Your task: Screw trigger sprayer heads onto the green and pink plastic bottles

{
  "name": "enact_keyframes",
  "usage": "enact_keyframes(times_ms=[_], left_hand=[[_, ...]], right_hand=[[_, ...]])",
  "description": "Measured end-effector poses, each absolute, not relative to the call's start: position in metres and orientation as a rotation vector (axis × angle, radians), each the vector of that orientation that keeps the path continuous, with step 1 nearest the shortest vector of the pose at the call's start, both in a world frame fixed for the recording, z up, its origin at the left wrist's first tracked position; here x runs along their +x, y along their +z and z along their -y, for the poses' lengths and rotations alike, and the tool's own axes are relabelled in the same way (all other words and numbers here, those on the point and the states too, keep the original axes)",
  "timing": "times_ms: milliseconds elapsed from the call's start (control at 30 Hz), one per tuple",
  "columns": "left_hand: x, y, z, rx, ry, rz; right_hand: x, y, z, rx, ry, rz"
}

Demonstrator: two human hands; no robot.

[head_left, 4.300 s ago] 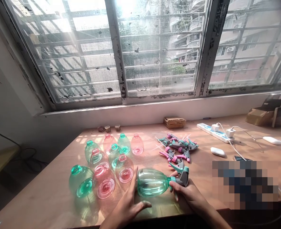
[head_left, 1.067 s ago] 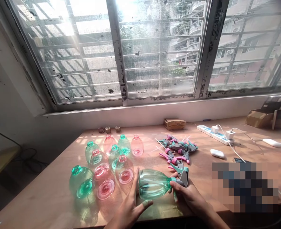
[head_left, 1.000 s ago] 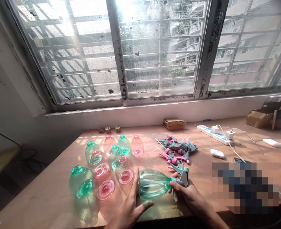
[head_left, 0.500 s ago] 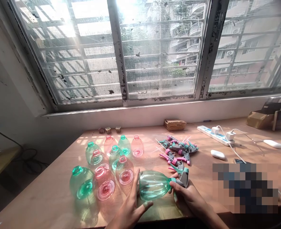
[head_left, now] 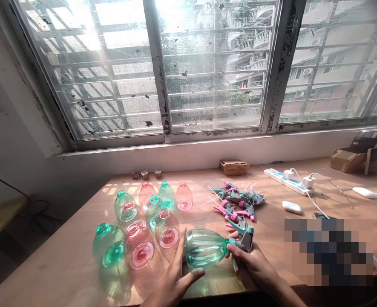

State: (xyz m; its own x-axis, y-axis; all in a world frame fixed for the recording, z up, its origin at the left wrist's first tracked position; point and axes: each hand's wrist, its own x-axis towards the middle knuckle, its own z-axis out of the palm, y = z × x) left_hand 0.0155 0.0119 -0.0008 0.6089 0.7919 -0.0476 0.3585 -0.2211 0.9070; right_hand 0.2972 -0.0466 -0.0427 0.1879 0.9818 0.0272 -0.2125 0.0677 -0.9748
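Note:
A clear green bottle (head_left: 205, 249) lies sideways just above the table's front edge, its base to the left. My left hand (head_left: 174, 270) cups the base, its long fingers straight along the end and its thumb at the lower edge. At the neck, my right hand (head_left: 250, 258) is closed around the collar of a grey and teal trigger spray head (head_left: 246, 238) seated on the bottle. Some right-hand fingers are hidden behind the neck. Left of my hands stand several open-necked bottles, among them a pink bottle (head_left: 141, 246) and a green bottle (head_left: 109, 245).
A pile of trigger spray heads (head_left: 239, 198) with thin tubes lies beyond my right hand. Farther back are a cardboard box (head_left: 234, 167) and a white power strip (head_left: 280, 179) with plugged-in cables. A white case (head_left: 292, 207) lies at right, near a blurred-out patch.
The bottle appears turned slightly about its long axis, with its ridges showing differently. Both hands stay in nearly the same place.

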Motion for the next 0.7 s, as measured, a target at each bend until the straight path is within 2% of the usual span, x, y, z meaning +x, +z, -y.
enact_keyframes(times_ms=[167, 467, 700], left_hand=[[0.018, 0.0, -0.01, 1.813, 0.581, -0.86], [0.017, 0.01, -0.014, 1.681, 0.616, -0.933], [0.023, 0.007, -0.012, 1.603, 0.621, -0.753]], right_hand=[[0.299, -0.038, 0.047, -1.107, 1.068, 0.955], [0.291, -0.039, 0.048, -1.049, 1.22, 0.921], [0.294, -0.035, 0.05, -1.065, 1.212, 0.902]])
